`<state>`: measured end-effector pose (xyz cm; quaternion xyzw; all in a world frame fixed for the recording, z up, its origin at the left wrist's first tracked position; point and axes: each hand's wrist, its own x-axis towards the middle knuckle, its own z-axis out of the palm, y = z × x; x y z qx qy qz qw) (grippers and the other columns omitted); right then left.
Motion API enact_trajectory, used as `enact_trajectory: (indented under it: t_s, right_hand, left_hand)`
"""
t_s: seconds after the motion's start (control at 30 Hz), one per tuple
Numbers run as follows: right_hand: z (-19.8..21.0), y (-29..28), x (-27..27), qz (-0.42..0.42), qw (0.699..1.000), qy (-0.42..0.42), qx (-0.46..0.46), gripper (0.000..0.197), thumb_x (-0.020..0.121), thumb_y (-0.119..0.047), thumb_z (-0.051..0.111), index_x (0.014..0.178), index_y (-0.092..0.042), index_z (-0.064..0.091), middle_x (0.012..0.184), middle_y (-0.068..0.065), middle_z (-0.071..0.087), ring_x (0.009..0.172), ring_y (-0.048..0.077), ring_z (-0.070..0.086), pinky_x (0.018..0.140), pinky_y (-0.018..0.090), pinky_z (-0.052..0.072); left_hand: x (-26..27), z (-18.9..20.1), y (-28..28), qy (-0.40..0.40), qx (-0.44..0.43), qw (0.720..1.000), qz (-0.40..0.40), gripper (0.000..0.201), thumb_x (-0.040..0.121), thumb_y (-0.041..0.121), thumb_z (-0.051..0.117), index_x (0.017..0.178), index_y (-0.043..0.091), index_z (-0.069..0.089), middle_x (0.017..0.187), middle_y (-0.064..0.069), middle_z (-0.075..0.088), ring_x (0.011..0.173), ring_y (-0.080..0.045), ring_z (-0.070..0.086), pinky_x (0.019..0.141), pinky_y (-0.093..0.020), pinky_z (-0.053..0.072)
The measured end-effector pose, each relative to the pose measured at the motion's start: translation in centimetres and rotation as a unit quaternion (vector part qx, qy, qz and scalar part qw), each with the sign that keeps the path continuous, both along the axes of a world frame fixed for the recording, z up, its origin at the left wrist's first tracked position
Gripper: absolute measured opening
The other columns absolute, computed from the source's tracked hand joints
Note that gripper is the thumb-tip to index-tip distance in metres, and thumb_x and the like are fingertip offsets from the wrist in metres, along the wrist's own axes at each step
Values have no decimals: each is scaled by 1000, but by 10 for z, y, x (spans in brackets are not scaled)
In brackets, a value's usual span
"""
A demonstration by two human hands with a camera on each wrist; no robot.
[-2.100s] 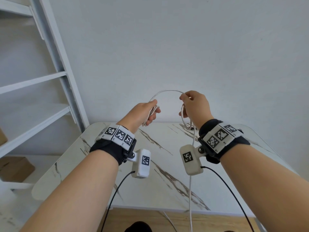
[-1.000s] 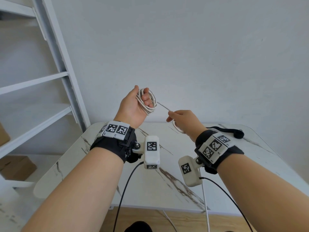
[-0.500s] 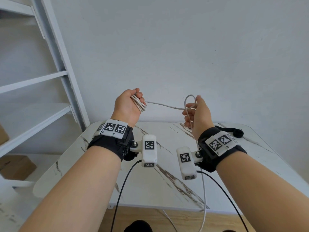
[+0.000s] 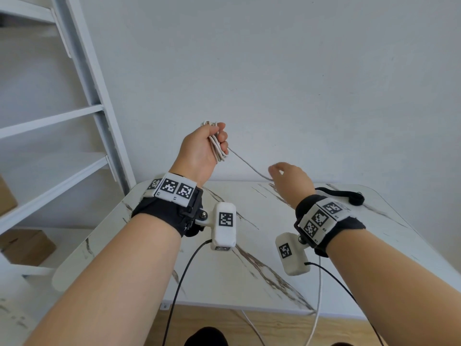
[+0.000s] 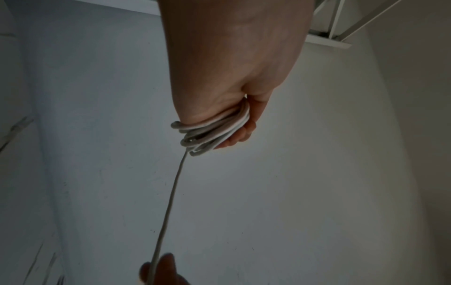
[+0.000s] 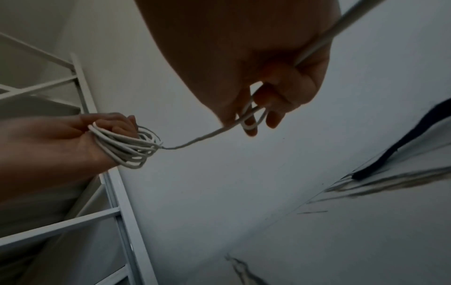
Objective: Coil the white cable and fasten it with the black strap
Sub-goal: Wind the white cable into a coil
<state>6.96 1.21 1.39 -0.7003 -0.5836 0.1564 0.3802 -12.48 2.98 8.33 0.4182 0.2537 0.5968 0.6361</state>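
Left hand (image 4: 199,151), raised above the bench (image 4: 249,283), fingers curled tight round several loops of the cable (image 4: 218,148). One strand runs down and right to the right hand (image 4: 291,181), whose fingers pinch it; the slack drops past the near bench edge. The strap (image 4: 344,196) lies on the bench's far right, apart from both hands.

- A white marble-patterned table (image 4: 249,278) with dark veins stands against a plain white wall (image 4: 299,83).
- White metal shelving (image 4: 82,71) rises at left.
- A cardboard box (image 4: 27,245) sits low beside it.
- Wooden floor (image 4: 274,328) shows below the table edge.
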Motion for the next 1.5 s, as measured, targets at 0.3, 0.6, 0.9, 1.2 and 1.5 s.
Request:
enact_trajectory:
  t_s: [0.3, 0.6, 0.9, 1.2, 1.5]
  right_hand:
    - [2, 2, 2, -29, 999, 12, -16, 24, 97, -26, 42, 98, -5, 52, 90, 11, 60, 81, 29, 55, 62, 32, 41]
    - [1, -1, 11, 0, 991, 109, -78, 25, 95, -13, 45, 77, -8, 62, 74, 8, 62, 62, 20, 55, 53, 29, 43]
    - [-2, -14, 18, 229, 938, 185, -182, 46, 90, -48, 61, 55, -18, 62, 54, -6, 50, 50, 10, 41, 52, 20, 37]
    - [2, -24, 0, 444, 832, 220, -250, 25, 101, -13, 46, 99, -9, 71, 70, 0, 61, 57, 10, 52, 55, 20, 39]
    - [21, -24, -2, 364, 806, 412, -219, 26, 101, -18, 42, 107, -2, 60, 84, 12, 66, 72, 27, 65, 70, 34, 55]
  left_hand:
    - [6, -5, 7, 41, -8, 990, 132, 17, 96, 6, 41, 86, 10, 54, 61, 0, 50, 50, -12, 43, 53, -23, 36]
    - [-5, -8, 15, 96, -12, 969, 229, 17, 96, 8, 41, 81, 16, 45, 63, 0, 46, 47, -12, 39, 51, -23, 32]
    - [-10, -12, 18, 125, -16, 965, 228, 10, 96, 9, 40, 91, 14, 47, 65, 0, 46, 53, -12, 38, 51, -22, 33]
    - [6, -10, 11, 172, 18, 966, 191, 16, 94, 3, 35, 95, 13, 47, 67, -1, 46, 55, -12, 39, 51, -20, 33]
    - [8, -12, 12, 200, 23, 961, 192, 17, 92, 4, 35, 97, 14, 47, 69, 0, 46, 57, -12, 39, 55, -22, 33]
